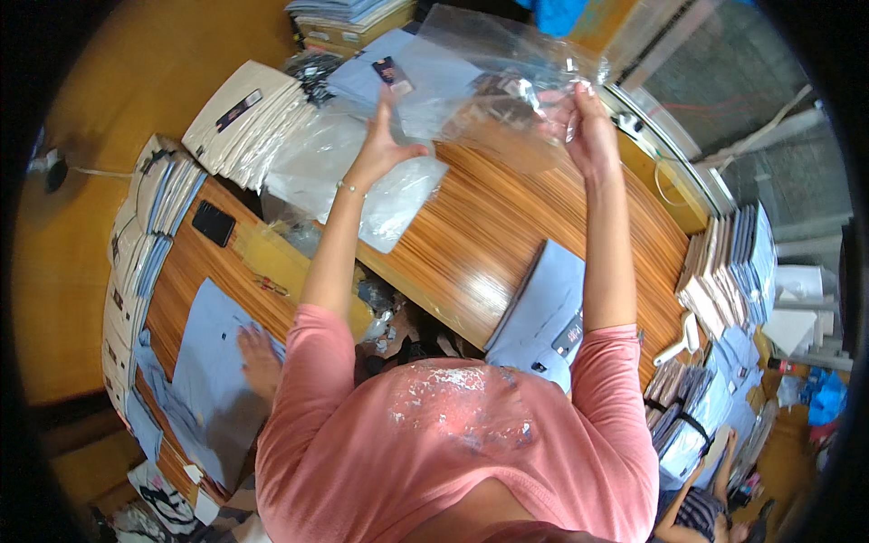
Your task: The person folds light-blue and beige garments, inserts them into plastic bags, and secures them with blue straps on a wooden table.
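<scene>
My right hand (587, 131) grips the edge of a clear plastic bag (471, 41), which hangs spread out above the far part of the wooden table (507, 213). My left hand (385, 149) is raised with thumb and fingers apart, and nothing shows between them. Just beyond its fingertips lies a folded light-blue shirt (353, 80) with a dark tag (392, 74). Clear plastic bags (317, 167) lie flat beneath my left hand. Near my body, a folded blue shirt (552, 281) with a dark label rests at the table's front edge.
Cream garments (249, 122) stand stacked at the far left. A black phone (214, 223) lies on the left table, where another person's hand (260, 362) touches a blue shirt (213, 335). Stacked shirts (720, 271) and a white-handled tool (681, 342) are at right. Another person (701, 507) is at lower right.
</scene>
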`<act>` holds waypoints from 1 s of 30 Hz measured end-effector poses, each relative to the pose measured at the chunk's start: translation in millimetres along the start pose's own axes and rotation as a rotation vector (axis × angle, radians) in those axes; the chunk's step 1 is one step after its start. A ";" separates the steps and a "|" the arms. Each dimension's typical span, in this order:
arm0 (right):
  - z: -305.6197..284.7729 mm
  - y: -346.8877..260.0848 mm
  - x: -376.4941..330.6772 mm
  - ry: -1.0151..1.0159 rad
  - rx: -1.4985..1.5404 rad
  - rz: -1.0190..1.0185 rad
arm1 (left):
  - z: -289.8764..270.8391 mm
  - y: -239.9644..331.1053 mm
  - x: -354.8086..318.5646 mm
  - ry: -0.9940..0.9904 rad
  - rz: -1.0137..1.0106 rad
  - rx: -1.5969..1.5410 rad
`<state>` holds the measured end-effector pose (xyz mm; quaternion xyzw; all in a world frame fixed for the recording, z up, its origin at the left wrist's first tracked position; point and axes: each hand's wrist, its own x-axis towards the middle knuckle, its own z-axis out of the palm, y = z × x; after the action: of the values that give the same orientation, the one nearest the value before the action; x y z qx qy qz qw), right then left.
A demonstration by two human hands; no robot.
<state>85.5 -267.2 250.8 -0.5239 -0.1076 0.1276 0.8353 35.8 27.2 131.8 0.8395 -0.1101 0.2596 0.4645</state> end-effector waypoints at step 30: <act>-259.3 64.8 -243.9 0.476 0.153 0.331 | 263.0 75.6 -67.1 -0.701 -0.905 -0.832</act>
<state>-70.0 -539.3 70.1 -0.4849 0.1880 0.1434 0.8420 34.9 -238.0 36.3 0.5900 0.0165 -0.3079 0.7462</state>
